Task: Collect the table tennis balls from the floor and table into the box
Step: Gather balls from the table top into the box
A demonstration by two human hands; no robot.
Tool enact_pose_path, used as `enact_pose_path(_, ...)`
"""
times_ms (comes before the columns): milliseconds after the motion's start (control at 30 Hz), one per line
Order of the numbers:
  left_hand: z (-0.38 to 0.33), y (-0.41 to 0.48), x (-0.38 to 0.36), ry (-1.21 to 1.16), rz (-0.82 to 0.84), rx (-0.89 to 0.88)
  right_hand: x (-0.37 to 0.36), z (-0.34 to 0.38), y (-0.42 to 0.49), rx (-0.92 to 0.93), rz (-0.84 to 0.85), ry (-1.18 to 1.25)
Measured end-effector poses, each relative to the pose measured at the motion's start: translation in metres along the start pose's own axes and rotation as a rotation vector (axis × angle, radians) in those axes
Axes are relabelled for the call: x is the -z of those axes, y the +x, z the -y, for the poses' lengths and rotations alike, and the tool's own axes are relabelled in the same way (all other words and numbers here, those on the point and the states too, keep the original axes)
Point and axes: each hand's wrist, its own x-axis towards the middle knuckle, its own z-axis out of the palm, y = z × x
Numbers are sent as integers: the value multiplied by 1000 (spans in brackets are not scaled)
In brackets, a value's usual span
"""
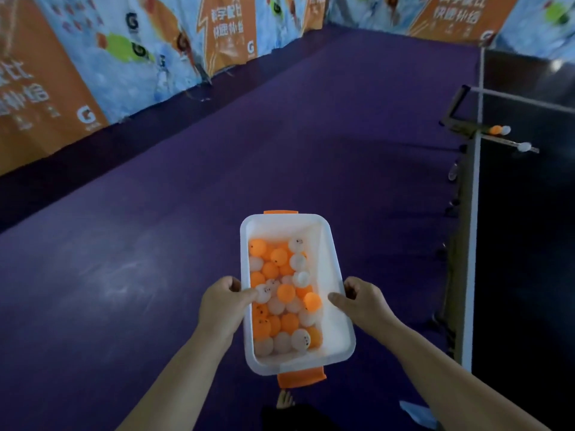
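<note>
We see white box (337, 269) held above purple floor (140, 259), gripped by both long sides; left hand (221, 306) on left rim, thumb inside, fingers (234, 284) curled round outer edge; right hand (364, 301) likewise on right rim, fingers (351, 289) curled outside, thumb on inner wall; heap of balls (281, 293), orange and white, in box; counter (529, 244) at right; on it orange ball (494, 129) touching white ball (506, 130), second white ball (525, 146) near; banners (46, 98) along wall.
</note>
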Motion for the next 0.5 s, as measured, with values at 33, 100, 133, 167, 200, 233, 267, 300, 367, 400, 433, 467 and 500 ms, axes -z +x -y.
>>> enact_pose_path(33,-12,17,-3,2,1,-12,5,6,17,-2,-11,5)
enact_pose_path(100,-31,49,-11,2,7,-18,16,15,49,-11,-31,23)
enact_pose_path(133,-40,64,-16,2,8,-23,22,18,63,-20,-41,31)
enact_pose_path(167,-49,77,-21,8,15,-28,28,20,76,-33,-56,38)
enact_pose_path(200,-59,92,-28,11,32,-30,34,21,90,-44,-73,50)
enact_pose_path(233,-68,108,-35,17,57,-34,41,23,103,-54,-94,63)
enact_pose_path(267,-78,123,-44,25,85,-36,49,23,115,-68,-116,78)
enact_pose_path(300,-88,140,-53,31,114,-44,56,23,128,-83,-143,96)
enact_pose_path(367,-108,175,-73,43,178,-74,71,22,155,-118,-198,128)
enact_pose_path(400,-119,192,-84,48,212,-91,79,21,167,-140,-225,140)
enact_pose_path(433,-131,209,-95,61,244,-112,85,21,180,-162,-254,152)
enact_pose_path(467,-144,226,-107,81,280,-129,92,21,193,-189,-283,168)
enact_pose_path(500,-158,242,-118,99,315,-142,101,21,205,-217,-313,183)
